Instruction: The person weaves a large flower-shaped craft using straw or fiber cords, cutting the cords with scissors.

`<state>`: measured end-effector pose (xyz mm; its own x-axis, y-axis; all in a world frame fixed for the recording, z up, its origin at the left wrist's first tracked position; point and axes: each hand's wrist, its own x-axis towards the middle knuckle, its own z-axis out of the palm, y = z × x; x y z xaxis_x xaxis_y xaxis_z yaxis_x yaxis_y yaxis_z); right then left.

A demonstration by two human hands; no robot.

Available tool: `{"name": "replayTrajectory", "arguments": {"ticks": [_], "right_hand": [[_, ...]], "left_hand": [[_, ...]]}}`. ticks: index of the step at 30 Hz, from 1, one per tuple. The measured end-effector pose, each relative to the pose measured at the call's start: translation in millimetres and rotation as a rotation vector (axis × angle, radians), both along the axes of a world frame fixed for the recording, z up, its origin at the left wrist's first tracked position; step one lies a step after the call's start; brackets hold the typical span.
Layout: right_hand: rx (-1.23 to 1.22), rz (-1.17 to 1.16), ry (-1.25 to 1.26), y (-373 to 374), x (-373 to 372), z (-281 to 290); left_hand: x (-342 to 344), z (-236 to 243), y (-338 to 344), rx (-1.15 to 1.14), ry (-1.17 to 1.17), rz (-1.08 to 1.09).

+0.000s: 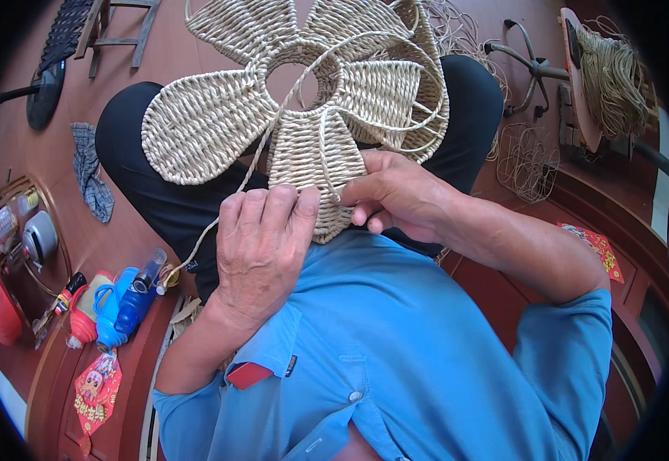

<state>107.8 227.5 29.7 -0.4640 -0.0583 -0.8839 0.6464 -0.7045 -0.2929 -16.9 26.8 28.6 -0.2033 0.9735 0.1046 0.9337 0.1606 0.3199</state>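
Left hand (261, 238) rests its fingers, side by side and bent, on the left edge of the lowest woven petal (296, 157); its thumb is hidden, so I cannot tell the grip. Right hand (400, 192) has thumb and forefinger close together at the right edge; whether they pinch the strand or the petal, I cannot tell. This petal lies between both hands, and the rest of the woven rope flower (328, 84) spreads toward twelve o'clock from them, over the dark trousers (142, 154).

Toward eight to nine o'clock lie a dark blue bottle (131, 309), a light blue bottle (110, 326) and a coral-red bottle (82, 326), their contents unclear. At nine o'clock, a round-framed rack (59, 253) holds a metallic cup (40, 237) and a yellowish jar (27, 202).
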Motion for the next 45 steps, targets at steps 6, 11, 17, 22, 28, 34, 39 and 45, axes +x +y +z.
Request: {"name": "replayTrajectory", "arguments": {"ticks": [6,11,17,22,28,34,39,45], "right_hand": [[-0.034,0.096,-0.073,10,-7,7],[-0.043,0.139,-0.063,14,-7,10],[-0.056,0.153,-0.061,14,-6,9],[-0.062,0.125,-0.043,12,-3,5],[-0.061,0.144,-0.027,12,-4,7],[-0.119,0.133,-0.012,15,0,0],[-0.143,0.129,-0.009,13,0,1],[-0.128,0.136,-0.034,14,-2,3]], "left_hand": [[-6,-10,1,0.081,-0.141,0.029],[-5,-11,4,0.125,-0.277,0.101],[-11,-7,17,0.126,-0.299,0.155],[-15,-3,24,0.069,-0.230,0.078],[-4,-11,27,0.097,-0.233,0.124],[-5,-14,22,0.171,-0.401,0.132],[-4,-8,15,0.140,-0.255,0.084],[-4,-5,16,0.076,-0.135,0.026]]}}
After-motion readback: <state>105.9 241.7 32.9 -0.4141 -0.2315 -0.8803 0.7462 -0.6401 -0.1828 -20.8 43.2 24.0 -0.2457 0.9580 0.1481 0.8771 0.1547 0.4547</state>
